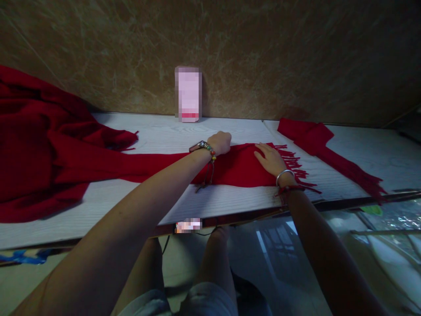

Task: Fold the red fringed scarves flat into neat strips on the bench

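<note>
A red scarf (245, 169) lies lengthwise on the white wood-grain tabletop, its fringe spread at the right end. My left hand (219, 142), with a watch and beaded bracelet at the wrist, is closed at the scarf's far edge. Its curled fingers are turned away, so what they grip is hidden. Near the fringe, my right hand (270, 159) rests flat on the cloth, fingers stretched out and slightly apart. A silver bangle and red cord circle that wrist. Leftward, the scarf narrows and runs to a big heap of red fabric (26, 149).
Another red fringed piece (315, 140) lies folded at the right. A pale pink phone-shaped object (189, 94), blurred out, leans on the brown marbled wall (237, 52). Below the table's front edge are my legs, a cable, and clear plastic wrapping (397, 219) at the right.
</note>
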A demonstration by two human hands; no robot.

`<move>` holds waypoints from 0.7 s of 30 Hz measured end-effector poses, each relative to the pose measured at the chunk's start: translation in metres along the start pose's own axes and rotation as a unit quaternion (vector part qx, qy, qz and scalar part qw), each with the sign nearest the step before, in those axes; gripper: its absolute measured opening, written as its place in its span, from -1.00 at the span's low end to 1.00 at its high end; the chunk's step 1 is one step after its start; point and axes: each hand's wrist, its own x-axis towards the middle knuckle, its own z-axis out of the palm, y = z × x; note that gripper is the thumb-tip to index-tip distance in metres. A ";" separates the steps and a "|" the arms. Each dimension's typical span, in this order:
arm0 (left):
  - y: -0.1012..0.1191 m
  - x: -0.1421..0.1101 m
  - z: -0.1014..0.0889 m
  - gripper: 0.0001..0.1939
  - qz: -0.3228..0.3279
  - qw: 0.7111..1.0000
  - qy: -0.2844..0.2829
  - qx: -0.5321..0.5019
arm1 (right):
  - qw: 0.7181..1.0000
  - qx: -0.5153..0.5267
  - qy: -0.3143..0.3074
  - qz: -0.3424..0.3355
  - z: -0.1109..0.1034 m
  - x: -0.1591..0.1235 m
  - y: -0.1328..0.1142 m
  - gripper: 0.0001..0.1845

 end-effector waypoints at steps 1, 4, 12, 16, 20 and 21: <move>-0.001 0.001 -0.001 -0.61 -0.001 1.000 0.004 0.002 | 1.000 0.001 0.001 -0.001 0.000 0.000 0.001 -0.54; -0.006 0.006 0.002 -0.58 0.001 1.000 0.020 0.012 | 1.000 -0.001 -0.001 -0.005 0.001 0.001 0.002 -0.54; -0.025 0.025 0.017 -0.65 0.065 0.998 0.001 0.002 | 0.999 -0.021 -0.030 0.009 -0.002 0.001 -0.002 -0.52; -0.030 0.028 0.012 -0.62 0.082 0.997 0.010 0.000 | 1.000 -0.016 -0.022 0.005 -0.001 0.000 -0.001 -0.53; -0.032 0.026 0.011 -0.69 0.082 0.996 0.025 0.019 | 1.000 -0.012 -0.020 0.006 -0.001 0.000 0.000 -0.53; -0.032 0.025 0.011 -0.71 0.081 0.996 0.020 0.016 | 1.000 -0.013 -0.019 0.008 -0.001 0.000 0.000 -0.52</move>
